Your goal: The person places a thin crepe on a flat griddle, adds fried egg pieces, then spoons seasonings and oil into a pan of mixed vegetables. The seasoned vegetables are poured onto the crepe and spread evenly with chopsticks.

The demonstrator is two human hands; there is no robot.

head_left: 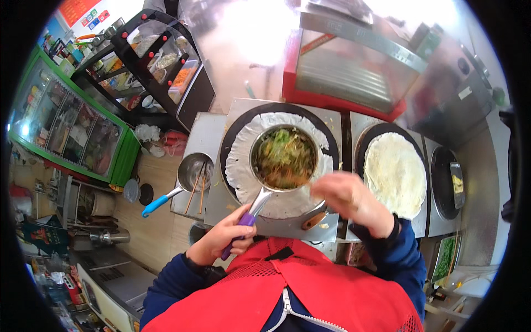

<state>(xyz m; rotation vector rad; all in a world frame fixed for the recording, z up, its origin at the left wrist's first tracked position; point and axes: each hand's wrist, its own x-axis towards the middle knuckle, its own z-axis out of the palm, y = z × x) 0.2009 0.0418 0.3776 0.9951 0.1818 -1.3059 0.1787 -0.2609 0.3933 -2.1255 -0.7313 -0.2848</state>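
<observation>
Left hand [224,237] clenched around purple pan handle [243,224]; pan [284,157] over crepe [243,166] on griddle [235,130]. Right hand [345,196] blurred, I cannot tell grip. Cramped stall kitchen.

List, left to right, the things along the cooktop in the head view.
Blue-handled steel pot with chopsticks → purple-handled steel saucepan of chopped vegetables, held by the left hand over a thin white crepe → round pale crepe on the second griddle → dark round griddle with a small tray.

A street-food crepe stall: round black griddles [332,138] with thin crepes [395,172], a topping rack [166,61], a glass-fronted green fridge [66,127] and a red warming cabinet [343,72].
</observation>
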